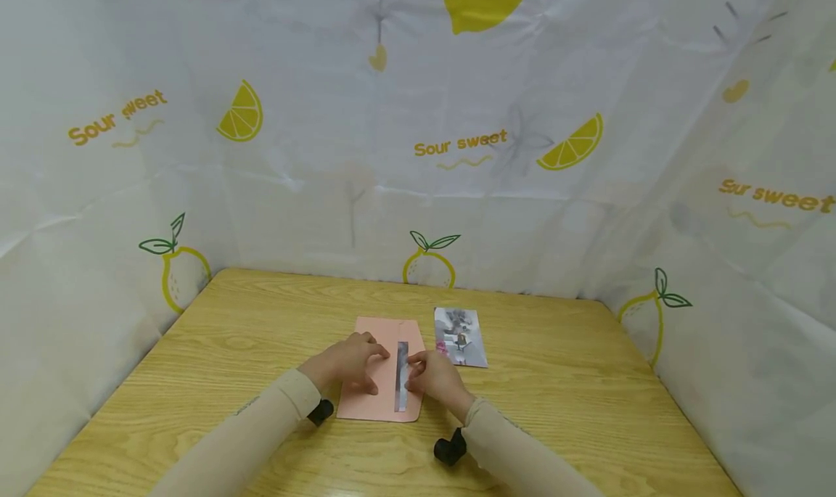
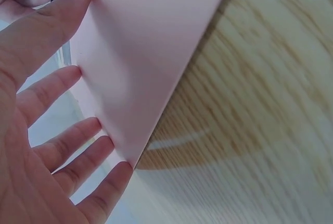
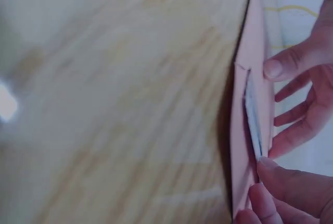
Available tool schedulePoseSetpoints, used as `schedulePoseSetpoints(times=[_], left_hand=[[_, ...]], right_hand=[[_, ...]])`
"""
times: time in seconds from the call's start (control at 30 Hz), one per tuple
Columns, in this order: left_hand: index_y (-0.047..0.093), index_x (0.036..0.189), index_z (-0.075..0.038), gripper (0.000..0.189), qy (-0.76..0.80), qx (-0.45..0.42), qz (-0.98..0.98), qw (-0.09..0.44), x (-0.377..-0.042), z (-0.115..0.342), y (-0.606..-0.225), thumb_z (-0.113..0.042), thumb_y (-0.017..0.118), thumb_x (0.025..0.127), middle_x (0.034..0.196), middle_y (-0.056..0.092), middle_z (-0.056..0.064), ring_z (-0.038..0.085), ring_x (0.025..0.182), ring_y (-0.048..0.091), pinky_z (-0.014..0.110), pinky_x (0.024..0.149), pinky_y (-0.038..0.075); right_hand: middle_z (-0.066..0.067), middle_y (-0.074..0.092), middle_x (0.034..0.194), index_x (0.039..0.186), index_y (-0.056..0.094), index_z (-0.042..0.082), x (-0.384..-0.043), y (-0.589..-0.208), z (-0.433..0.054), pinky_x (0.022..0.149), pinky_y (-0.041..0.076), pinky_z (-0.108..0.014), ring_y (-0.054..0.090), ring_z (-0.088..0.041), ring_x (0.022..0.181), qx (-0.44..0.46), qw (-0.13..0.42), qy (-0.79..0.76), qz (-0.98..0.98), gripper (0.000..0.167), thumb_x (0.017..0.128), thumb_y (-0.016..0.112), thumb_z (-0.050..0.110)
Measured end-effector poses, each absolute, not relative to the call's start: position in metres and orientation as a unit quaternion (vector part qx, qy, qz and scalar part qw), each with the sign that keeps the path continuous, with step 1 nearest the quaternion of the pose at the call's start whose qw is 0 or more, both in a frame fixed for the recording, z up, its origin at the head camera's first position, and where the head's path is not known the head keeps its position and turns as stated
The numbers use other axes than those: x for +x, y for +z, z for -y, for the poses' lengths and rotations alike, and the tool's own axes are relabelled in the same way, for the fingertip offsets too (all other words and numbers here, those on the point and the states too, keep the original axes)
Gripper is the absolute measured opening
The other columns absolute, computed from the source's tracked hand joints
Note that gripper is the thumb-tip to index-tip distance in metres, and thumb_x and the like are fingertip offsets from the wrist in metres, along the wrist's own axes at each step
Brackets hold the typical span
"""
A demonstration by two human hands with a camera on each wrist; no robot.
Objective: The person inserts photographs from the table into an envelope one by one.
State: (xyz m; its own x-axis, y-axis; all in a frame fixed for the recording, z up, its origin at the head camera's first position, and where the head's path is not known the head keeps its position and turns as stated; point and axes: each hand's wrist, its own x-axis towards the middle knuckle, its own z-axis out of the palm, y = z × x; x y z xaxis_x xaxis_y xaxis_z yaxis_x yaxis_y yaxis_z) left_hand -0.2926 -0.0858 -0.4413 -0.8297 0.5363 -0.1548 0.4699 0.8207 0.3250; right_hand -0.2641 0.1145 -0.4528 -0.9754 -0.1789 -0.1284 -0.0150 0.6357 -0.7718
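Observation:
A pink envelope (image 1: 385, 330) lies on the table, its angled-corner flap to the right. A grey-and-white strip of a card (image 1: 401, 370) shows along its opening; the rest is hidden inside. My left hand (image 1: 349, 359) rests on the envelope's left part with fingers spread. In the left wrist view, the fingertips (image 2: 106, 146) touch the pink paper. At the opening, my right hand (image 1: 439, 377) has thumb and fingers bent around the card's exposed edge. The right wrist view has the right thumb (image 3: 276, 169) touching that card edge, the bent fingers close to the flap.
A printed card (image 1: 460, 337) with a grey picture and pink flowers lies right of the envelope. The wood-grain table (image 1: 555, 381) is bordered by a white lemon-print cloth (image 1: 326, 192) on its back and sides.

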Motion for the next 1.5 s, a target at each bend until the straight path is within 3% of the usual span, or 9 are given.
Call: schedulePoseSetpoints(times=[0.3,0.53,0.7,0.9,1.17,1.23,1.33,1.5], left_hand=[[0.064,0.125,-0.019,0.059,0.133,0.265,-0.947,0.120,-0.293,0.085,-0.443,-0.035,0.085,0.072,0.126,0.053,0.007,0.026,0.117,0.049,0.042,0.096,0.047],[0.064,0.125,-0.020,0.059,0.136,0.263,-0.948,0.119,-0.292,0.085,-0.444,-0.034,0.086,0.072,0.127,0.053,0.007,0.026,0.118,0.048,0.041,0.098,0.046],[0.064,0.126,-0.020,0.059,0.139,0.260,-0.948,0.122,-0.293,0.085,-0.445,-0.035,0.085,0.073,0.129,0.053,0.007,0.026,0.119,0.048,0.042,0.100,0.044],[0.064,0.126,-0.020,0.059,0.136,0.258,-0.949,0.122,-0.293,0.087,-0.444,-0.035,0.085,0.073,0.130,0.052,0.007,0.026,0.121,0.047,0.041,0.101,0.044],[0.064,0.126,-0.021,0.059,0.135,0.258,-0.949,0.124,-0.294,0.086,-0.445,-0.035,0.085,0.073,0.132,0.052,0.007,0.027,0.123,0.047,0.042,0.101,0.045],[0.064,0.126,-0.020,0.059,0.134,0.258,-0.949,0.123,-0.294,0.086,-0.445,-0.035,0.085,0.073,0.132,0.051,0.008,0.028,0.123,0.047,0.042,0.101,0.045],[0.064,0.126,-0.021,0.059,0.133,0.258,-0.949,0.122,-0.294,0.086,-0.445,-0.036,0.085,0.073,0.132,0.051,0.008,0.028,0.123,0.047,0.041,0.100,0.045],[0.064,0.125,-0.020,0.059,0.131,0.260,-0.949,0.119,-0.294,0.086,-0.444,-0.036,0.085,0.072,0.131,0.052,0.009,0.028,0.123,0.047,0.042,0.100,0.045]], right_hand=[[-0.014,0.065,0.095,0.121,0.061,-0.007,-0.270,-0.444,-0.133,0.071,0.056,-0.029,0.063,-0.012,0.076,-0.029,0.120,-0.531,-0.839,0.037,0.086,0.068,-0.002],[-0.021,0.058,0.108,0.130,0.050,-0.012,-0.284,-0.428,-0.174,0.088,0.054,-0.043,0.063,-0.038,0.103,-0.042,0.096,-0.594,-0.797,0.039,0.094,0.058,0.002],[-0.024,0.056,0.118,0.134,0.046,-0.009,-0.301,-0.426,-0.203,0.096,0.049,-0.049,0.057,-0.041,0.115,-0.004,0.065,-0.582,-0.811,0.042,0.097,0.057,0.006],[-0.031,0.051,0.127,0.137,0.042,-0.009,-0.320,-0.433,-0.222,0.097,0.047,-0.050,0.056,-0.042,0.116,0.052,0.061,-0.542,-0.837,0.050,0.094,0.062,0.008],[-0.029,0.048,0.129,0.131,0.042,-0.010,-0.331,-0.447,-0.225,0.081,0.046,-0.039,0.050,-0.028,0.092,0.113,0.079,-0.445,-0.885,0.059,0.086,0.073,0.014],[-0.031,0.048,0.128,0.130,0.041,-0.013,-0.332,-0.448,-0.221,0.084,0.046,-0.043,0.049,-0.030,0.093,0.114,0.072,-0.425,-0.895,0.062,0.084,0.075,0.014],[-0.036,0.044,0.129,0.132,0.037,-0.016,-0.332,-0.446,-0.212,0.095,0.043,-0.054,0.049,-0.043,0.109,0.123,0.063,-0.377,-0.916,0.074,0.080,0.079,0.018],[-0.041,0.042,0.127,0.134,0.034,-0.018,-0.333,-0.445,-0.198,0.098,0.039,-0.060,0.043,-0.054,0.118,0.148,0.070,-0.285,-0.944,0.087,0.077,0.082,0.026]])
